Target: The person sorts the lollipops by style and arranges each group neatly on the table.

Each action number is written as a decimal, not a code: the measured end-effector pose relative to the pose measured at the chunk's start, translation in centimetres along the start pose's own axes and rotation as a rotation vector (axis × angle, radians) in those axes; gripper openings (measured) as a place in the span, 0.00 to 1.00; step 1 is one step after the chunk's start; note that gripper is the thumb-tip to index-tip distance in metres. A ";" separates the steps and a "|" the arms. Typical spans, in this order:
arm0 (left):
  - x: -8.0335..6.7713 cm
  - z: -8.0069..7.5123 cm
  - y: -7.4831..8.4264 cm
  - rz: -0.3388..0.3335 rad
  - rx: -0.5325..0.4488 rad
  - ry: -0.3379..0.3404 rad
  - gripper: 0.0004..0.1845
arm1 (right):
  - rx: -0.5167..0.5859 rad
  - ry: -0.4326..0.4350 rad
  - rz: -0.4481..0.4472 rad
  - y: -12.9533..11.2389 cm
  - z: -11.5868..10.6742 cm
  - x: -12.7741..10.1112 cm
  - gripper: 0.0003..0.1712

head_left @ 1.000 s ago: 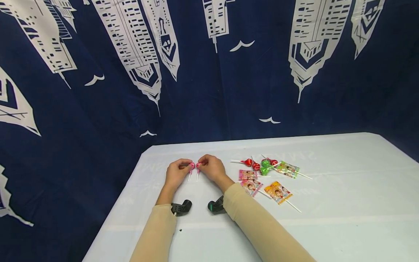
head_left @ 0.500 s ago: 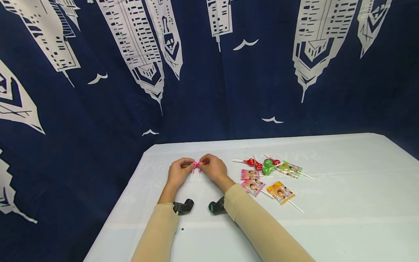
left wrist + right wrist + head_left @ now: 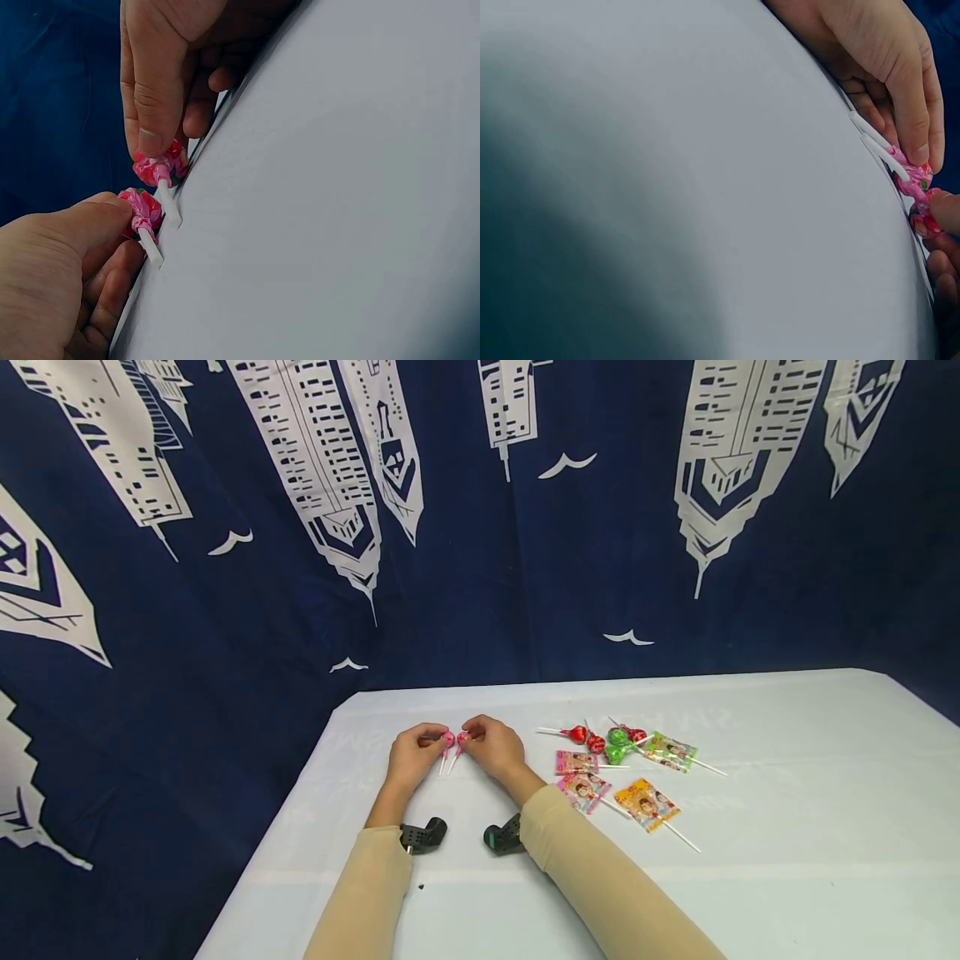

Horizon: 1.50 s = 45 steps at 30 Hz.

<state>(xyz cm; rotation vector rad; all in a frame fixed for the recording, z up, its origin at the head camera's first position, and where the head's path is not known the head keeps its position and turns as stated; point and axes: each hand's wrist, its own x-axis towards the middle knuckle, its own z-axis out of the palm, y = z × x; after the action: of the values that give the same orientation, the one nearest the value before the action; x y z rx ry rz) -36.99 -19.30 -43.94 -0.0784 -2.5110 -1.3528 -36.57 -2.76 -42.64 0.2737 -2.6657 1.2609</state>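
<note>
My left hand (image 3: 409, 758) pinches a pink-wrapped lollipop (image 3: 448, 740) by its round head, thumb and index finger on the wrapper. Beside it, my right hand (image 3: 495, 748) pinches a second pink lollipop (image 3: 462, 740) the same way. Both white sticks point back toward me, low over the table, and the right one slants so its end comes near the left stick. In the left wrist view the left hand's lollipop (image 3: 142, 208) lies just below the right hand's lollipop (image 3: 163, 165). The right wrist view shows both heads close together, partly covered by fingertips.
Right of my hands lies a group of lollipops: several red ones (image 3: 577, 734), green ones (image 3: 617, 753), flat pink packets (image 3: 583, 792), a green packet (image 3: 670, 751) and an orange packet (image 3: 647, 804). They rest on a white table (image 3: 787, 793) before a dark blue curtain (image 3: 450, 635).
The two lollipop heads came together half a second ago and are now slightly apart again. The right hand's stick has tilted toward the left one. The other lollipops lie as before.
</note>
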 end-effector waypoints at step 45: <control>0.0 0.0 0.0 0.016 0.044 0.006 0.09 | 0.141 -0.097 -0.146 1.0 -8.2 -3.4 0.20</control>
<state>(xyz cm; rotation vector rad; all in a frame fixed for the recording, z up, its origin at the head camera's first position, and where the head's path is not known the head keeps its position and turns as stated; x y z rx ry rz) -37.01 -19.31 -43.91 -0.0845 -2.5282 -1.2896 -32.81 4.54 -39.10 0.5525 -2.5834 1.4237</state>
